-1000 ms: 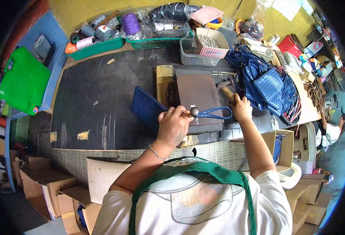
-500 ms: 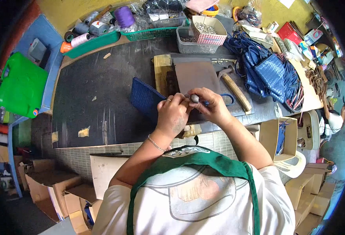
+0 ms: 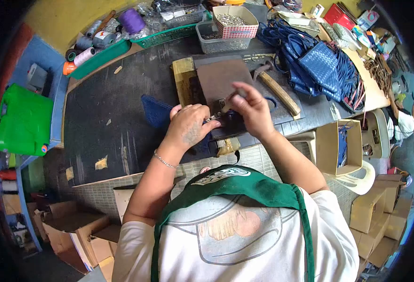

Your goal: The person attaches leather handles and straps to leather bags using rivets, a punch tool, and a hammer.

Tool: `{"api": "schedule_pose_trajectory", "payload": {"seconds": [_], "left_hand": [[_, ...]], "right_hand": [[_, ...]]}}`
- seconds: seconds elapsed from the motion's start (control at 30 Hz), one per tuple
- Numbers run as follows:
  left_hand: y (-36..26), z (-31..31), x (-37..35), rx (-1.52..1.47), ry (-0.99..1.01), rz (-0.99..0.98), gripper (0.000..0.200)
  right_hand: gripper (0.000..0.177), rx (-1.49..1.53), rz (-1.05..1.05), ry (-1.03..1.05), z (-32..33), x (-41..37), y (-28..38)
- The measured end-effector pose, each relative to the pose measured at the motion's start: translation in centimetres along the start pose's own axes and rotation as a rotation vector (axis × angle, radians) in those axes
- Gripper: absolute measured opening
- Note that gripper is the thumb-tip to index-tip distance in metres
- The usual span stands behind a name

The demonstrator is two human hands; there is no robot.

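My left hand (image 3: pixel 189 126) is closed on a dark blue woven piece (image 3: pixel 156 112) at the near edge of the worktable. A small shiny metal part shows at its fingertips, too small to name. My right hand (image 3: pixel 255 112) is closed round a short rod-like tool (image 3: pixel 227 107), slightly blurred, whose lower end is close to the left fingertips. Both hands are over the near side of a brown slab (image 3: pixel 223 77). To the right of the slab lies a hammer (image 3: pixel 278 94) with a wooden handle.
A box of small metal fittings (image 3: pixel 235 29) sits on a clear tub (image 3: pixel 223 44) at the back. Blue straps and woven pieces (image 3: pixel 320 66) pile up on the right. Thread spools (image 3: pixel 132 21) stand back left near a green basket (image 3: pixel 99 58). Another person (image 3: pixel 404 123) is far right.
My right hand has drawn slightly right and away from the left, with the tool now tilted. My left hand has shifted left and flattened over the blue woven piece. The camera view has shifted.
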State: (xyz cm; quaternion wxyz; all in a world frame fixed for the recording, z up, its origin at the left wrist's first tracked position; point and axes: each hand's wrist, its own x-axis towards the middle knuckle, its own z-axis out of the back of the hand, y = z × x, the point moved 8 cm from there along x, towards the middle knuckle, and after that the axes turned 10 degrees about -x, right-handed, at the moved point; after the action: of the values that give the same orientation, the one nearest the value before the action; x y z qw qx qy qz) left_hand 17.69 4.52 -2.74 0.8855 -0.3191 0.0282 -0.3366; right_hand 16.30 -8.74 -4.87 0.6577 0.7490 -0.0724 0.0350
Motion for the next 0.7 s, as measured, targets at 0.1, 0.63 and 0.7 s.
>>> {"api": "schedule_pose_trajectory", "payload": {"seconds": [0.1, 0.63, 0.7], "left_hand": [[-0.1, -0.2, 0.0, -0.064, -0.001, -0.005, 0.029], [-2.3, 2.8, -0.1, -0.371, -0.037, -0.044, 0.019], [-2.8, 3.3, -0.3, -0.378, -0.012, -0.064, 0.020]], "right_hand": [[0.024, 0.499, -0.172, -0.260, 2.6, 0.3, -1.8], [0.032, -0.925, 0.582, 0.113, -1.5, -2.3, 7.7], [0.029, -1.002, 0.509, 0.295, -2.5, -1.7, 7.5]]}}
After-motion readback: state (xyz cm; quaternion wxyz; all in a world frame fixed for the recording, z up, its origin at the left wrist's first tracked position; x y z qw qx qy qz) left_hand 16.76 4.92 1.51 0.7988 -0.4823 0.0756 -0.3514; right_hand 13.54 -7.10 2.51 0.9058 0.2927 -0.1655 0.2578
